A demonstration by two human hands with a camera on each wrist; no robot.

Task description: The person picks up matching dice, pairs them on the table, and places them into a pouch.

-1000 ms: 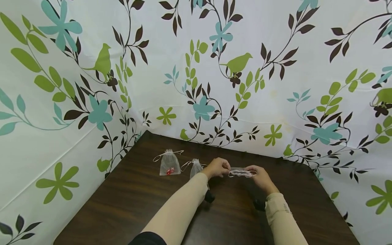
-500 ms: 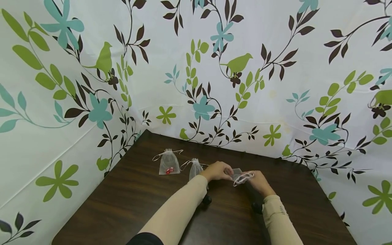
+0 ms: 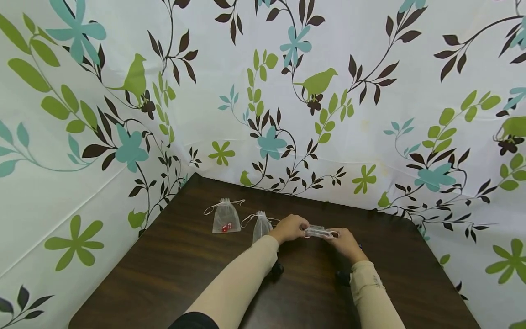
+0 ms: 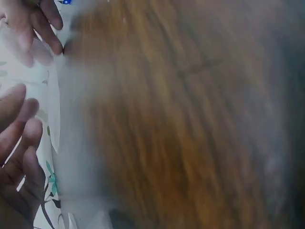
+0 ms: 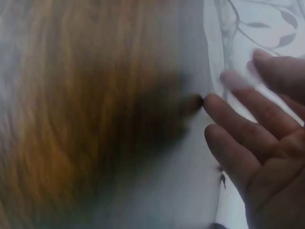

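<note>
A small sheer drawstring pouch [image 3: 317, 231] with white cord is stretched between my two hands above the table. At its left end my left hand [image 3: 291, 227] pinches it between thumb and fingers. My right hand [image 3: 344, 242] grips the other end, near the cord loop. In the left wrist view, my left hand [image 4: 21, 157] shows at the lower left, and in the right wrist view my right hand [image 5: 267, 143] has its lower fingers extended. Blur hides the pouch's detail, so whether anything is inside cannot be told.
Left of my hands lies a second sheer pouch [image 3: 261, 227], partly behind my left forearm. Farther left, another pouch [image 3: 226, 217] holds red dice [image 3: 227, 226]. A small blue object [image 3: 360, 246] shows beside my right hand. A patterned curtain [image 3: 304, 178] borders the dark table [image 3: 164, 274].
The pouch was tilted between my hands half a second ago and now stretches nearly level. The small blue object has come into view beside my right hand.
</note>
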